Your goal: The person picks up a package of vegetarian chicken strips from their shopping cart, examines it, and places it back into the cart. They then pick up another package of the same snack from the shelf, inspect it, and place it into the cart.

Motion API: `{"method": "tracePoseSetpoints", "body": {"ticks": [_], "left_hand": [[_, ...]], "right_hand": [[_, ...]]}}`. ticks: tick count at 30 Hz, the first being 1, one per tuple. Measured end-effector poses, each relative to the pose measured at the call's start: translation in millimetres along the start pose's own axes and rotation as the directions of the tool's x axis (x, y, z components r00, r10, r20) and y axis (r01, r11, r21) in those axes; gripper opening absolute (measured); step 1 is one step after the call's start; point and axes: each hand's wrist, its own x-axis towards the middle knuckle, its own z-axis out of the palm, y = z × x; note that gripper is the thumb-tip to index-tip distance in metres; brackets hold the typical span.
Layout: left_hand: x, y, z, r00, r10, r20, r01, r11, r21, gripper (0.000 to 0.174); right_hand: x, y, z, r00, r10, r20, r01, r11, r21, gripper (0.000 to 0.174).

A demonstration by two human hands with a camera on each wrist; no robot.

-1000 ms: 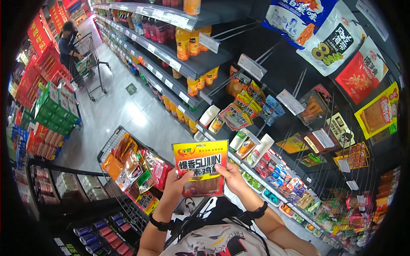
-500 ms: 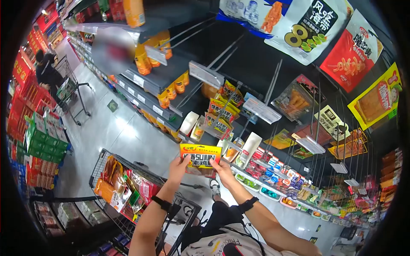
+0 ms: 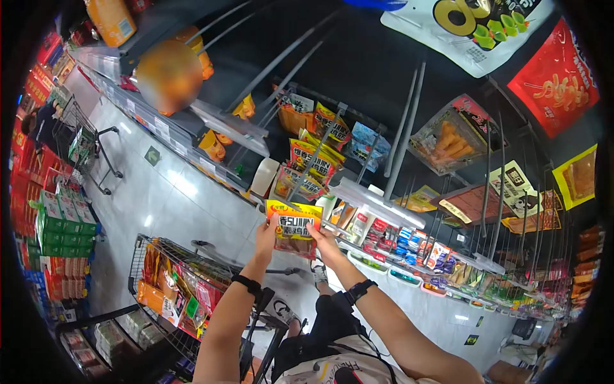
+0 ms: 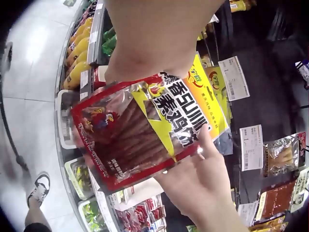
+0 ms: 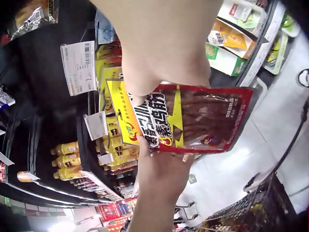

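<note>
A flat snack packet (image 3: 296, 225) with a yellow top, red border and clear window is held upright in front of the body. My left hand (image 3: 265, 240) grips its left edge, and my right hand (image 3: 325, 243) pinches the right edge, thumbs on the printed front. In the left wrist view, brown strips show through the window of the packet (image 4: 137, 137). Just beyond it, matching yellow packets (image 3: 313, 159) hang from metal hooks. The right wrist view shows the left thumb lying on the front of the packet (image 5: 203, 118) near its yellow end.
A shopping cart (image 3: 144, 256) loaded with snack packets stands to the left. Long hooks and a price tag holder (image 3: 377, 205) jut out at the right. Trays of small goods (image 3: 409, 243) line the low shelf. Another person (image 3: 43, 125) with a cart is at far left.
The packet, in both hands throughout, is now closer to the matching hanging packets. It tilted away, then faces up more again. The view has moved nearer the hooks; the cart shifts left in view.
</note>
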Motion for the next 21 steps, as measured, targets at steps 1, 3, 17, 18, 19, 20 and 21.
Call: {"method": "tracePoseSetpoints", "body": {"ticks": [1,3,17,18,19,20,21], "left_hand": [[4,0,2,1.000,0.022,0.003,-0.022,1.000,-0.003,0.046],[8,-1,4,0.997,0.074,0.018,-0.073,0.997,-0.010,0.044],[15,40,15,0.995,0.101,0.002,-0.101,0.991,0.083,0.041],[21,35,12,0.995,0.094,0.015,-0.094,0.992,0.079,0.042],[27,34,11,0.996,0.086,0.029,-0.088,0.993,0.075,0.042],[32,32,10,0.996,0.079,0.044,-0.082,0.994,0.070,0.043],[35,29,9,0.996,0.084,0.035,-0.087,0.992,0.097,0.044]], "right_hand": [[3,-3,-2,1.000,-0.001,0.009,0.001,1.000,-0.001,0.043],[7,-4,-3,0.999,-0.029,-0.020,0.028,0.999,-0.037,0.050],[32,-2,-5,0.998,-0.064,-0.008,0.063,0.997,-0.034,0.075],[30,-6,-4,0.998,-0.057,0.006,0.057,0.998,-0.022,0.074],[31,-7,-5,0.998,-0.058,-0.002,0.057,0.998,-0.021,0.072],[32,-7,-6,0.998,-0.058,-0.011,0.058,0.998,-0.020,0.070],[33,-8,-7,0.998,-0.060,-0.020,0.059,0.998,-0.018,0.068]]}}
